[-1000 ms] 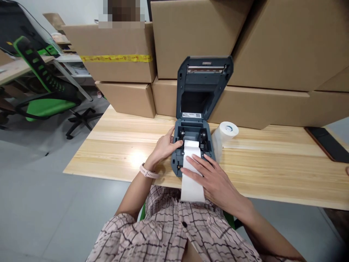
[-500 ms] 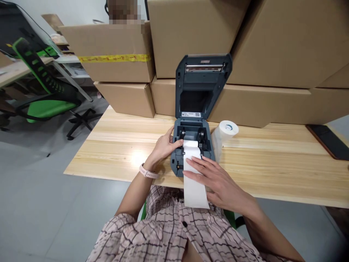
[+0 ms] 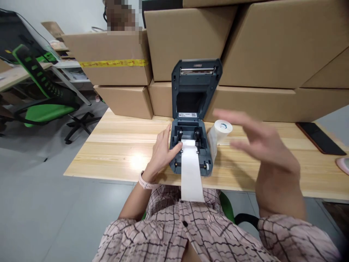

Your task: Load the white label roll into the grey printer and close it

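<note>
A dark label printer [image 3: 191, 125] stands on the wooden table with its lid [image 3: 195, 82] raised and leaning back near the boxes. White label paper [image 3: 191, 171] runs out of its bay, over the front and past the table edge. My left hand [image 3: 163, 149] rests along the printer's left side, fingers stretched out and thumb by the paper. Raised over the table to the right, my right hand [image 3: 259, 140] is blurred but empty, its fingers and thumb apart. Between it and the printer stands a roll of white labels [image 3: 223, 127], with a strip hanging from it beside the printer.
Cardboard boxes [image 3: 188, 43] are stacked along the table's back edge. A dark phone [image 3: 320, 138] lies on the wooden table [image 3: 109, 145] at the right, near a pinkish round object [image 3: 343, 164]. A green office chair [image 3: 49, 109] stands to the left. Part of a person's head shows behind the boxes.
My right hand has left the label paper and swung up to the right, past the label roll. My left hand stays at the printer's side, its fingers straighter. The view has shifted slightly.
</note>
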Demonstrator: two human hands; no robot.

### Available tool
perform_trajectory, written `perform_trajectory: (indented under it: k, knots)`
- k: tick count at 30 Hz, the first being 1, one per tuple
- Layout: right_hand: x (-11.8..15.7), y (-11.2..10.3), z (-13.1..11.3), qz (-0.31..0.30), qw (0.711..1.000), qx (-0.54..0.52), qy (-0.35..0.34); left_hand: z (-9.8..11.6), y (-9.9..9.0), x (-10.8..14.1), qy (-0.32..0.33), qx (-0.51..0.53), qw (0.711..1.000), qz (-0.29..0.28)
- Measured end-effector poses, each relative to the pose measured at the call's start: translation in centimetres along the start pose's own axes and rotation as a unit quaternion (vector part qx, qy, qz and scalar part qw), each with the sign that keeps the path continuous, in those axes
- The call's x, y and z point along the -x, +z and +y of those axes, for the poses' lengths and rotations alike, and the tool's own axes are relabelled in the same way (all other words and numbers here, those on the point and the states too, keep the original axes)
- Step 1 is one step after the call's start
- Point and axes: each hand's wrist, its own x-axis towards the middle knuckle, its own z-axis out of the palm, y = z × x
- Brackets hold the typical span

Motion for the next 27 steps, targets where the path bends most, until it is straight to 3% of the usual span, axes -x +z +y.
perform_trajectory:
  k: [2, 3, 6, 9, 11, 13, 15, 17, 21, 27]
  knots:
    - [-3.8, -1.0, 2.7, 0.179, 0.979, 0.083, 0.057, 0.9, 0.4, 2.0, 0.043, 0.03, 0.999, 0.015]
    - [-5.7, -1.1, 4.3, 0.215, 0.969, 0.092, 0.083, 1.2, 0.6, 3.0, 0.045, 0.044, 0.998, 0.02]
    - [-10.9, -0.7, 8.3, 0.186, 0.971, 0.057, 0.143, 1.3, 1.1, 5.7, -0.004, 0.106, 0.994, 0.027]
    - [-13.0, 0.2, 9.2, 0.153, 0.973, 0.003, 0.175, 0.3, 1.1, 7.4, -0.085, 0.183, 0.979, 0.035]
    - [-11.9, 0.9, 7.8, 0.172, 0.973, -0.015, 0.152, -0.4, 0.7, 7.8, -0.118, 0.215, 0.968, 0.055]
    - [-9.0, 1.6, 5.4, 0.194, 0.974, -0.025, 0.116, -0.6, 0.1, 7.8, -0.119, 0.235, 0.961, 0.086]
    - [-5.1, 2.6, 2.8, 0.171, 0.98, -0.036, 0.093, -0.4, -0.4, 7.3, -0.099, 0.255, 0.955, 0.116]
    - [-1.0, 4.0, 0.8, 0.097, 0.993, -0.033, 0.063, 0.2, -0.6, 6.6, -0.073, 0.278, 0.949, 0.126]
    - [5.1, 7.1, -1.2, -0.017, 0.997, 0.06, 0.045, 1.3, 0.3, 5.1, -0.051, 0.299, 0.949, 0.09]
    - [7.6, 10.0, -1.7, 0.017, 0.992, 0.098, 0.073, 1.7, 2.3, 4.5, -0.1, 0.278, 0.955, 0.02]
